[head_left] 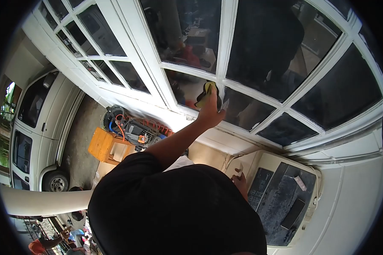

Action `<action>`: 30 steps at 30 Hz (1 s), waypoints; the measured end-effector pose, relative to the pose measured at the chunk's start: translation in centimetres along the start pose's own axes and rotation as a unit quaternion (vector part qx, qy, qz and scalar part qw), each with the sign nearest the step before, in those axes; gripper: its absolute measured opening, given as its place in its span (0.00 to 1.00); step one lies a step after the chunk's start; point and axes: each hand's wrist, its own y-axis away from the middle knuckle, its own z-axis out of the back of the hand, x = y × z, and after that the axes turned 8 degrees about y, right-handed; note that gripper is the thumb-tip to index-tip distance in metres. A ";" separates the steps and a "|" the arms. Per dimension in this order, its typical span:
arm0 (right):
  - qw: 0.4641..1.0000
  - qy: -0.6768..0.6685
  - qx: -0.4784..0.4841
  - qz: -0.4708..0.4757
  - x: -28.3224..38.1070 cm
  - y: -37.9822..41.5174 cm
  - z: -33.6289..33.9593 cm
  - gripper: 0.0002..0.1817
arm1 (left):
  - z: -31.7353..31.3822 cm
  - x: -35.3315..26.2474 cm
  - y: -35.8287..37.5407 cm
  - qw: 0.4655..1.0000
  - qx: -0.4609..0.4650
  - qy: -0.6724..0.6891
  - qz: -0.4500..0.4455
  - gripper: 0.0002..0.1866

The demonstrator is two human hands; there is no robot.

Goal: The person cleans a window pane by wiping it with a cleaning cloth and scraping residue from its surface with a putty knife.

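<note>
The left hand (210, 109) grips a yellow-and-black pad (208, 88) against the window (264, 46). Below the window, the right hand (241, 183) grasps something pale (240, 171).

Head-worn view, wide-angle, facing forward and down

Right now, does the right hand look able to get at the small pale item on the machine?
Probably yes: the right hand is beside the machine, and nothing visible blocks the way to the small pale item. It seems to hold something white, which may hinder grasping.
</note>
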 end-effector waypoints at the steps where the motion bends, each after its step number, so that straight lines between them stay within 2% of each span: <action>1: 1.000 -0.009 -0.001 -0.024 0.5 0.4 0.2 0.21 | 0.2 -0.1 0.1 1.000 -0.002 -0.004 0.002 0.52; 3: 0.999 -0.021 0.000 -0.047 0.7 0.4 0.4 0.21 | 0.6 -0.3 0.2 0.993 0.049 0.058 0.090 0.51; 7: 0.998 -0.042 0.015 -0.046 0.1 0.1 0.3 0.21 | -1.3 3.6 2.9 0.994 0.072 -0.003 0.087 0.50; 10: 0.999 -0.043 0.016 -0.026 0.6 0.2 -0.1 0.21 | -0.6 4.4 4.1 0.946 0.236 -0.050 0.218 0.48; 11: 0.999 -0.040 0.020 -0.014 1.2 0.5 -0.1 0.21 | -0.8 5.6 4.8 0.945 0.239 -0.044 0.219 0.48; 13: 0.999 -0.033 0.016 -0.020 1.9 1.3 -0.2 0.21 | -2.1 10.2 6.7 0.881 0.285 0.028 0.376 0.42; 14: 1.000 -0.026 0.008 -0.010 2.1 1.5 -0.4 0.22 | -2.4 12.3 8.0 0.881 0.287 0.033 0.375 0.42; 16: 1.000 -0.019 -0.008 0.000 2.5 1.8 -0.9 0.22 | -2.0 15.4 10.3 0.893 0.240 0.090 0.371 0.34; 17: 0.999 -0.028 -0.030 -0.004 2.4 2.3 -1.2 0.23 | -0.8 15.3 11.1 0.883 0.204 0.165 0.390 0.29; 19: 0.998 -0.035 -0.055 -0.016 2.2 3.3 -2.2 0.23 | 2.4 16.6 12.4 0.862 0.197 0.259 0.388 0.27; 22: 0.991 -0.082 -0.098 -0.040 1.6 4.1 -4.9 0.22 | 7.8 18.2 14.8 0.887 0.153 0.211 0.382 0.25; 25: 0.989 -0.086 -0.096 -0.075 1.9 4.5 -9.4 0.22 | 13.7 19.7 17.5 0.899 0.181 0.196 0.348 0.23; 29: 0.997 0.019 -0.036 -0.066 3.4 3.4 -15.9 0.24 | 19.3 22.3 21.1 0.889 0.171 0.181 0.385 0.21; 30: 0.997 0.033 -0.029 -0.060 3.6 2.7 -17.2 0.24 | 20.3 23.7 22.2 0.902 0.138 0.160 0.377 0.20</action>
